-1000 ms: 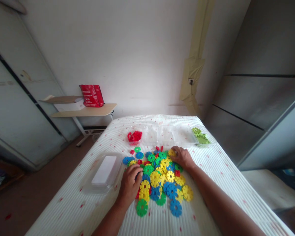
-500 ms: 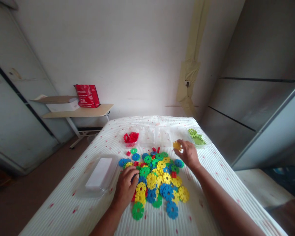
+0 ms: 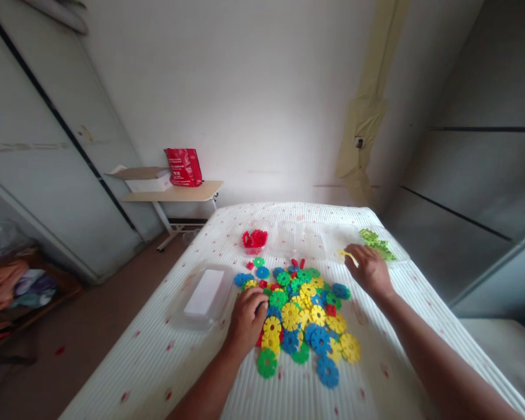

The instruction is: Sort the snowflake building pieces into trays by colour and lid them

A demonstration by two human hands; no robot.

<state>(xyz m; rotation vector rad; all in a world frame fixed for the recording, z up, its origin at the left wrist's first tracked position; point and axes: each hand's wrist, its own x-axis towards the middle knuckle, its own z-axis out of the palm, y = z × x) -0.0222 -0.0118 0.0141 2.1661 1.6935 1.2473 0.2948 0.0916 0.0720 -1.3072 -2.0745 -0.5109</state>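
A mixed heap of flower-shaped plastic discs (image 3: 290, 315) in yellow, green and blue, with some red pieces (image 3: 331, 310), lies on the table. My left hand (image 3: 246, 318) rests at the heap's left edge, fingers loosely bent and thumb apart, with no held piece visible. Beyond the heap on the right, my right hand (image 3: 370, 271) pinches a yellow disc (image 3: 345, 253), seen nearly edge-on. That hand is beside a clear tray (image 3: 332, 234) and partly covers it. Light green pieces (image 3: 378, 244) lie in the tray's right end. Red pieces (image 3: 254, 239) fill a clear container on the left.
Clear compartments (image 3: 297, 242) stand between the red and light green pieces. Left of the heap lies a clear plastic lid or box (image 3: 179, 315) with a white rectangle (image 3: 205, 293). A side table (image 3: 196, 191) holds a red bag (image 3: 184, 167) and a white box (image 3: 149, 182).
The camera view has swung left, so everything sits farther right. In my right hand the yellow disc has turned from face-on to nearly edge-on. My left hand stays at the heap's edge.
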